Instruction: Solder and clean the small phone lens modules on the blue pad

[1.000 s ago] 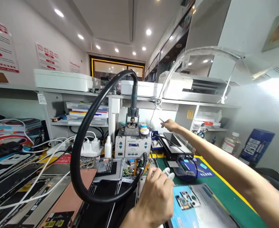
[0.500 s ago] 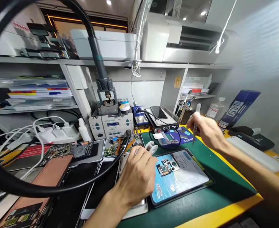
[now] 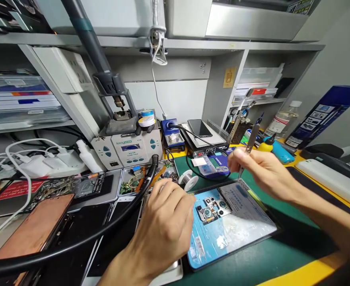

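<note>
My right hand (image 3: 261, 171) grips slim grey pointed tweezers (image 3: 251, 139), held upright. Their tip is just above the far edge of a pad (image 3: 243, 202) with a blue and grey printed face. Several small phone camera modules (image 3: 212, 209) lie together on the blue part. At the pad's left edge my left hand (image 3: 167, 222) is closed, knuckles up and fingers curled underneath. Whatever it might hold is hidden. A white spool (image 3: 188, 180) stands just beyond its fingers.
A thick black hose (image 3: 112, 222) crosses the left foreground over opened phones and a copper-coloured panel (image 3: 37, 226). Behind are a grey soldering station (image 3: 130, 149), a tray of circuit parts (image 3: 133, 178) and a phone (image 3: 199, 128) on a flat device. Bottles (image 3: 284, 119) stand at right.
The camera view has moved closer and lower. My right hand has brought the tweezers' tip down to the pad's far edge. My left hand stays closed by the pad.
</note>
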### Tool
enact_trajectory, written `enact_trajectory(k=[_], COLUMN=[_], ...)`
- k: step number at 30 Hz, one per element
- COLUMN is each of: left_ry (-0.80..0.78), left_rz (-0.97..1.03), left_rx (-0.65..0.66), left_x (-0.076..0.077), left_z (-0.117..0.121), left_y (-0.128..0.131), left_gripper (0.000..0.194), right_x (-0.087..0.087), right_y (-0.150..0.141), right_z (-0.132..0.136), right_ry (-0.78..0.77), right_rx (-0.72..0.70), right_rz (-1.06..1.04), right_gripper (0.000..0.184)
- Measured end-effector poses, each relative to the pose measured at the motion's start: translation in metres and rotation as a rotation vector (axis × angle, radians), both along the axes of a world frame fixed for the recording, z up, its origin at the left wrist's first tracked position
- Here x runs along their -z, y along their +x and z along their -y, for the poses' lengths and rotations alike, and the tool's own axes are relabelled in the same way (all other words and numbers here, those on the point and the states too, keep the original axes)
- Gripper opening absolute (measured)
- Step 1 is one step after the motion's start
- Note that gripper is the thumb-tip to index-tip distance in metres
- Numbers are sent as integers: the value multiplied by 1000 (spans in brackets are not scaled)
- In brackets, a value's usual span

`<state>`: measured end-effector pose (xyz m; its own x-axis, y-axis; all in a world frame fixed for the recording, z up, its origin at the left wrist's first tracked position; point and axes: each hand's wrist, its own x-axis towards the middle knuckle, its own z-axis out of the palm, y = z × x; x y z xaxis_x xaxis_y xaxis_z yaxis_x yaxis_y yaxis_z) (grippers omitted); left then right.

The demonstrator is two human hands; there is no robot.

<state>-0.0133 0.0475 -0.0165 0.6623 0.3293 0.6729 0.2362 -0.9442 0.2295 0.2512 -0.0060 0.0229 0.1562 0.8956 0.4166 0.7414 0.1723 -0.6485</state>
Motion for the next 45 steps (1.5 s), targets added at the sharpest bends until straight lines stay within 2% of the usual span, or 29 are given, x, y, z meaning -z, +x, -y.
enact_trajectory(k=[3, 5, 10, 13, 20, 22, 27, 31, 39, 45], left_ry=[-22, -41, -61, -59, -71, -81, -85, -62, -60, -94], left_rz=[44, 48, 53, 55, 25, 5, -48, -51, -47, -64], left_rx=[-9, -24, -36, -35, -59, -69, -75, -70, -79, -88], left_x=[-1, 0, 4, 3, 2, 3, 3, 2, 2, 3], left_z=[2, 3, 5, 6, 2, 1, 1, 2, 2, 3], left_y=[1, 2, 2, 3, 3, 2, 0, 0, 1, 0], left_gripper=[17, 15, 15, 15, 16, 17, 18, 18, 20, 19], right_x=[-16, -19, -3, 7, 17, 18, 15, 14, 27, 33], right_y=[-12, -22, -35, -32, -23, -19, -13, -16, -21, -22], right_z=[-6, -10, -6, 3, 6, 1, -8, -6, -9, -9], right_ry=[-180, -245, -352, -423, -316, -309, -236, -155, -196, -192], right_rx=[-191, -274, -373, -351, -241, -201, -141, -144, -67, -43], right_rz=[-146, -212, -215, -250, -256, -388, -954, -1171, -1270, -1261], right_gripper=[51, 44, 35, 34, 29, 33, 55, 57, 56, 57])
